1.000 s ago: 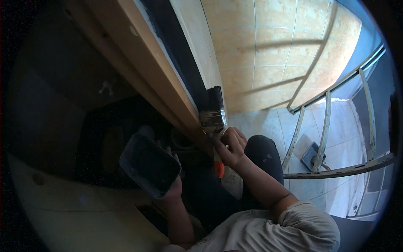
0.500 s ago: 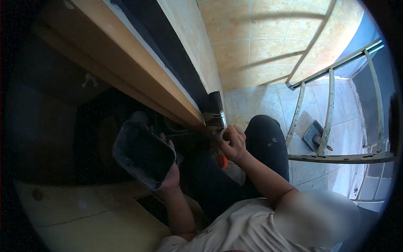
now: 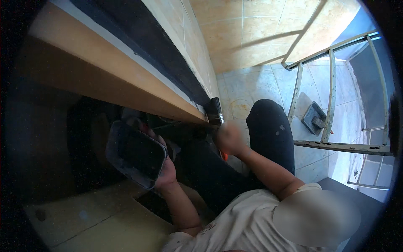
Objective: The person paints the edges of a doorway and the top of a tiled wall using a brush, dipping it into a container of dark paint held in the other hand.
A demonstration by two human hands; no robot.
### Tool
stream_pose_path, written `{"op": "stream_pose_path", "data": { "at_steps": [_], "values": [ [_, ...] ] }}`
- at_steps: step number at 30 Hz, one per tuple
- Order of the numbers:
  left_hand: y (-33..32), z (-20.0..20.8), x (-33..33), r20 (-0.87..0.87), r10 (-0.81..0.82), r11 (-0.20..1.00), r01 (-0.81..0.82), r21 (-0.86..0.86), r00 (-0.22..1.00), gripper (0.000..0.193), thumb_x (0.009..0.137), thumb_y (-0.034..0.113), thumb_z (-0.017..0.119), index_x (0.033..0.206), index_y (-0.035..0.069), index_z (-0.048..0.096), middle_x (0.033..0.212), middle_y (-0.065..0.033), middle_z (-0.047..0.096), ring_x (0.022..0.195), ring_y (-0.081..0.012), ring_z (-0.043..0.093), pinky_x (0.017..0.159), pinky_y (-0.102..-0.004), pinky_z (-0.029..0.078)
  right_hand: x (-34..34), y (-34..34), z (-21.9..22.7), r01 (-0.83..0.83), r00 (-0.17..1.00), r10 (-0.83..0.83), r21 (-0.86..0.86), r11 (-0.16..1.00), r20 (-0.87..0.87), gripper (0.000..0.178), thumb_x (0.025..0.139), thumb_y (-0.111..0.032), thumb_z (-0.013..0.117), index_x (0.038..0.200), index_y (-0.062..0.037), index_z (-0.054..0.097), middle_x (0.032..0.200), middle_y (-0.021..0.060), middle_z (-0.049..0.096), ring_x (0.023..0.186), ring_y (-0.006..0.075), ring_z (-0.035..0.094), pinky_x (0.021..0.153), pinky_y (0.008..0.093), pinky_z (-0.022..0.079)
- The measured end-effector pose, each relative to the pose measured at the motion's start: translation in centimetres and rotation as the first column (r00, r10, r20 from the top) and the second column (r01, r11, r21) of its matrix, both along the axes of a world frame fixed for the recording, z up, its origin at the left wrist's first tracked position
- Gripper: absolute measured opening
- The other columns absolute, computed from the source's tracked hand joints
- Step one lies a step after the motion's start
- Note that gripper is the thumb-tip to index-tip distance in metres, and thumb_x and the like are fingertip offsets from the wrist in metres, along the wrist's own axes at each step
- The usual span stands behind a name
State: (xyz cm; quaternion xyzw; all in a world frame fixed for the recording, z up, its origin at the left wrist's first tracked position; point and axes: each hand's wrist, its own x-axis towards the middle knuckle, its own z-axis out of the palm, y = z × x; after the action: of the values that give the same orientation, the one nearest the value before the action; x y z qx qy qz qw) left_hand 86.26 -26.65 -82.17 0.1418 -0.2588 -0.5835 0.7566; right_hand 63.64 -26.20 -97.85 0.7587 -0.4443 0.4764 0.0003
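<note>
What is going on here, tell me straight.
A person is crouched on a tiled floor beside a wall with a black painted band along its base. The left hand holds a dark paint tray tilted up. The right hand, blurred in the picture, grips a paintbrush whose bristles sit at the end of the black band. A second tray lies on the floor behind a metal ladder frame.
</note>
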Motion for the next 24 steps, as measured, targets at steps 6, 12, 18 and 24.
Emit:
{"op": "stream_pose_path", "data": {
  "at_steps": [6,12,18,24],
  "values": [
    [-0.3,-0.5,-0.1,-0.108,-0.065,0.998,0.063,-0.022,0.992,0.088,0.100,0.057,0.054,0.165,0.011,0.016,0.171,-0.0197,0.012,0.156,-0.0397,0.021,0.128,-0.0541,0.018,0.3,1.1,-1.5,0.024,0.999,-0.027,0.069,0.997,0.035,0.029,0.079,-0.011,0.067,0.107,-0.0029,0.063,0.089,0.0127,0.056,0.072,0.0301,0.057,0.057,0.0412,0.043],
    [0.0,-0.8,0.2,-0.095,-0.120,0.988,0.110,-0.106,0.988,0.089,0.099,0.054,0.058,0.164,0.008,0.018,0.170,-0.0203,0.015,0.155,-0.0406,0.023,0.128,-0.0543,0.018,-0.1,5.4,-0.3,-0.188,0.924,-0.049,0.561,0.806,0.379,0.022,0.092,-0.016,0.066,0.109,-0.0025,0.062,0.093,0.0144,0.060,0.082,0.0288,0.065,0.068,0.0407,0.052],
    [0.1,-0.8,0.4,-0.091,-0.016,0.999,0.012,-0.046,0.996,0.093,0.096,0.053,0.063,0.163,0.006,0.020,0.169,-0.0217,0.019,0.153,-0.0419,0.028,0.127,-0.0539,0.020,-1.2,7.0,1.8,-0.442,0.697,-0.165,0.600,0.667,0.698,0.025,0.103,-0.022,0.052,0.111,0.0000,0.060,0.093,0.0165,0.061,0.078,0.0312,0.065,0.070,0.0411,0.052],
    [-0.3,-0.2,-0.4,-0.114,-0.137,0.985,0.124,-0.118,0.984,0.091,0.096,0.054,0.062,0.163,0.007,0.022,0.167,-0.0229,0.023,0.152,-0.0418,0.029,0.127,-0.0542,0.021,-1.7,7.0,3.1,-0.274,0.888,0.017,0.498,0.823,0.460,0.021,0.098,-0.015,0.059,0.113,0.0003,0.061,0.097,0.0158,0.062,0.079,0.0302,0.065,0.069,0.0403,0.053]
  ]
}}
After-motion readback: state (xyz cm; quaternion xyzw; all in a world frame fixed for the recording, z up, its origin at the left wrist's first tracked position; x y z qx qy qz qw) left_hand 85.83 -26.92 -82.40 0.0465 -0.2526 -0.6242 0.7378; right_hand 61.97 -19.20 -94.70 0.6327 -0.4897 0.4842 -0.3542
